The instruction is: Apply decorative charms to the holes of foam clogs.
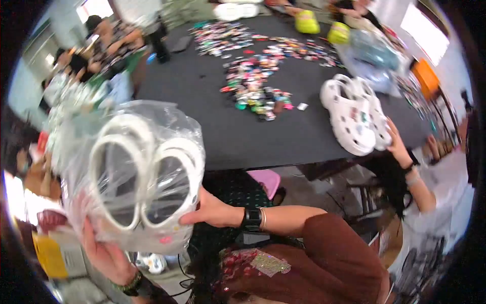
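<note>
A pair of white clogs sits inside a clear plastic bag, held up at the left over the near edge of the table. My left hand grips the bag's lower left side, its fingers partly behind the plastic. From the right, my right hand holds the bag and clogs with the thumb in front; its other fingers are hidden behind. The clogs' openings face me, and small coloured marks show near the bag's bottom.
Piles of small colourful charms cover part of the dark table. At right another person's hand touches white clogs with charms. Behind are yellow-green shoes and bagged items. People sit around; a pink stool stands below.
</note>
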Motion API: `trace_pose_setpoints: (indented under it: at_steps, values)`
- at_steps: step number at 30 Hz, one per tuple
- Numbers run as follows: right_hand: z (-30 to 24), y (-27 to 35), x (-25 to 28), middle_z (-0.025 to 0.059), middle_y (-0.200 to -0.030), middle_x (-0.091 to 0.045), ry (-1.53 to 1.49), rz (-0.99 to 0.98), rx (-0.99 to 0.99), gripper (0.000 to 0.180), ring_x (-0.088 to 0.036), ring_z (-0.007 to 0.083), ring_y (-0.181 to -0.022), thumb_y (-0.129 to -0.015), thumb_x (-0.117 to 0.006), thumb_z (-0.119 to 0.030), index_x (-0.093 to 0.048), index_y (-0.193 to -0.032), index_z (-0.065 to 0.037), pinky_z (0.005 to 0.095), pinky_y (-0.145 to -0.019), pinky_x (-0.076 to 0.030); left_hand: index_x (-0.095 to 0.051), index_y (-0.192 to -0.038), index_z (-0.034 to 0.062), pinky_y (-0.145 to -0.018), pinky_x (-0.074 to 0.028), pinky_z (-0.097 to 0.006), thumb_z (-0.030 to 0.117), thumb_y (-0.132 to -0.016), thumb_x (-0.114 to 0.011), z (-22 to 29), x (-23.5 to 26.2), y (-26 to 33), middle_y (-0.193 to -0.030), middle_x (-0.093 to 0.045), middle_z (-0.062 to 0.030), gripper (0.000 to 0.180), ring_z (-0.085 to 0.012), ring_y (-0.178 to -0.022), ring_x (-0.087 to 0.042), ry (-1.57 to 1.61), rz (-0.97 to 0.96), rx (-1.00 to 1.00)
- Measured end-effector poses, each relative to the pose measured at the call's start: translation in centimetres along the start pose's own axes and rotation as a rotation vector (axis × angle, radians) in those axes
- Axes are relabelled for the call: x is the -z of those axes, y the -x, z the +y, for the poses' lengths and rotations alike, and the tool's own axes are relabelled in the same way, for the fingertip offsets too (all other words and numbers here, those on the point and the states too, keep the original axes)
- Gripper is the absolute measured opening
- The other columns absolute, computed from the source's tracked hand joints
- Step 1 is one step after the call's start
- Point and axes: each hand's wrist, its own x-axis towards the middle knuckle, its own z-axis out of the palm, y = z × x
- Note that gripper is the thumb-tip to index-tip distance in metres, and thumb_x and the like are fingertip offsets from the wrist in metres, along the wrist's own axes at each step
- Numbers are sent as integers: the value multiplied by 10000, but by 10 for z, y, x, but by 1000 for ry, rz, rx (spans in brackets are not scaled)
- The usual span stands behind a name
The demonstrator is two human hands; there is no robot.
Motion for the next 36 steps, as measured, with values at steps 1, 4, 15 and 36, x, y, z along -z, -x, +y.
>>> trace_pose_setpoints:
  at_steps: [1, 4, 15, 36]
  values:
    - [-20, 4, 3, 96, -1438, -429, 19, 39, 42, 988, -403, 191, -1332, -746, -832, -119, -198, -1498, -27, 370, -1129, -323, -356, -1433, -90, -1149, -295, -441, 237, -960, -489, -1, -3, 1, -1486, -388, -225, 590, -319, -1370, -394, -26, 74, 32]
    - [-75, 18, 21, 111, -1428, -420, 306, 93, 236, 986, -428, 191, -1296, -748, -842, -127, -194, -1483, -20, 371, -1099, -365, -335, -1443, -86, -1140, -305, -448, 308, -935, -573, 21, -35, -37, -1508, -342, -248, 685, -353, -1386, -371, 450, 268, 290]
    - [-297, 105, 91, 88, -1137, -660, 309, 508, 517, 345, -662, 191, -1022, -908, -605, -131, -553, -1220, 7, 347, -905, -537, -398, -1414, -69, -991, -482, -350, 96, -958, -547, 52, -132, -77, -1500, -377, -216, 507, -337, -1319, -476, 795, -86, 295]
    - [-609, 209, 530, 126, -884, -598, 833, 1314, 746, 134, -614, 265, -739, -890, -586, -45, -546, -1010, 1, 385, -643, -538, -604, -1156, -113, -810, -556, -299, 49, -971, -545, -1, -151, -46, -1048, -688, -181, 253, -216, -939, -682, 513, -268, 751]
